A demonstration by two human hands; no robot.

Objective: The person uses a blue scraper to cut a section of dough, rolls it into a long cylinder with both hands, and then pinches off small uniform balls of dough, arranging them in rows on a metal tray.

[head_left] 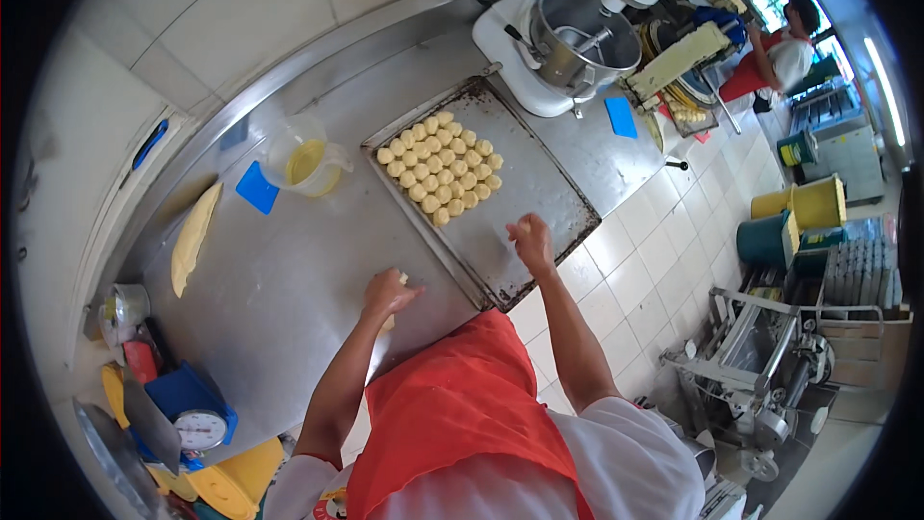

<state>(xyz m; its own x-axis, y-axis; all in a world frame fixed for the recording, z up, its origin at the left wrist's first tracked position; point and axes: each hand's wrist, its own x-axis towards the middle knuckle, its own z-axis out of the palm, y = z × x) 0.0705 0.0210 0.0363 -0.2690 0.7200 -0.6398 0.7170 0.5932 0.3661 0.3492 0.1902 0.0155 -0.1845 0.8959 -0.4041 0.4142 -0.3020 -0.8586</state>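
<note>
A steel table (289, 274) is seen from above. A piece of dough (388, 325) is held in the left hand (389, 295), whose fingers are curled around it, over the table just beside a large tray (525, 159). The right hand (532, 243) is held over the bare part of the tray, with its fingers bent inward; whether anything is pinched there cannot be told. Small pale dough balls (443, 169) are set close together in rows on the tray's far left part. To the left, a clear jug (296, 156) is partly filled with yellow liquid, and a flat blue scraper (256, 188) is placed beside it. A long slab of dough (195, 239) is laid farther left. Beyond the tray, a white mixer (520, 48) is fitted with a metal bowl (587, 43). A red apron (452, 414) is worn by the person.
</note>
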